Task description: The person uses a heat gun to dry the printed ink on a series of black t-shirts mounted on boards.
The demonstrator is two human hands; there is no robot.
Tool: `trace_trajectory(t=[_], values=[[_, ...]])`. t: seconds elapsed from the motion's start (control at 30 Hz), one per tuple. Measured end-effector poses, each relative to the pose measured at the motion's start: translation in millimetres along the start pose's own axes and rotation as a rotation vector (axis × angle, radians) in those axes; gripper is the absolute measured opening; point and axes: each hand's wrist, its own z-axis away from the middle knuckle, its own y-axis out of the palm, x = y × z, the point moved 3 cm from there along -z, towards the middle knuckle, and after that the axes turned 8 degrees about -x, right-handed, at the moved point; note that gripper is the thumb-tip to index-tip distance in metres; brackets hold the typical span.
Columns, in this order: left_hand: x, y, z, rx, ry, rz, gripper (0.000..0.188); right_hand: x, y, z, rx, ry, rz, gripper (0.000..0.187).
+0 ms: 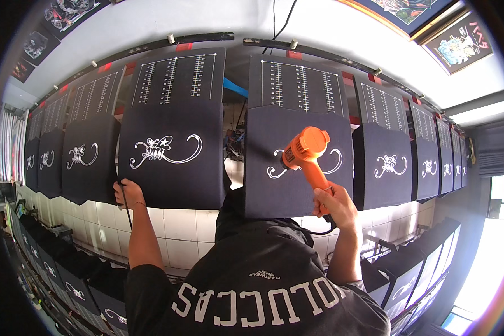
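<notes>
My right hand [338, 206] is wrapped round the grip of an orange heat gun [312, 144]. Its dark nozzle points at the white curled print on a black fabric panel [288, 196], which covers the lower part of a flat board. The gun hides the middle of that print. At the left, my left hand [131, 194] is closed on a black cord [126, 214], beside the lower left corner of another black fabric panel [173, 185]. That panel carries a similar white print [163, 150]. Another black cord [305, 228] runs from the gun's grip toward my body.
Several more boards with printed black fabric [383, 168] stand in a row on both sides, marked with white rulers [172, 78]. Dark rails [179, 38] run along the far ends. A second row of boards [78, 274] lies behind me, over white tiled floor [176, 224].
</notes>
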Motion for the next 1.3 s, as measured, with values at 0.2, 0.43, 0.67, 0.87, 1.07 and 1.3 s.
trace_trajectory(t=[0.2, 0.43, 0.67, 0.87, 1.07, 1.3], values=[[0, -5, 1, 0.065, 0.01, 0.036, 0.053, -4, -5, 9, -0.005, 0.022, -0.013, 0.026], [1, -4, 0, 0.049, 0.013, 0.065, 0.053, -13, -3, 18, 0.02, 0.023, -0.085, 0.024], [1, -1, -4, 0.059, 0.028, 0.048, 0.049, -18, 7, 28, 0.047, 0.049, -0.077, 0.023], [7, -11, 3, 0.041, 0.077, 0.144, 0.052, -21, 24, 41, 0.02, 0.019, -0.105, 0.027], [15, -9, -6, 0.078, 0.186, 0.168, 0.051, -20, 42, 47, -0.01, 0.025, -0.077, 0.029], [35, 8, -16, 0.072, 0.277, 0.289, 0.048, -15, 64, 45, -0.076, -0.009, -0.103, 0.029]])
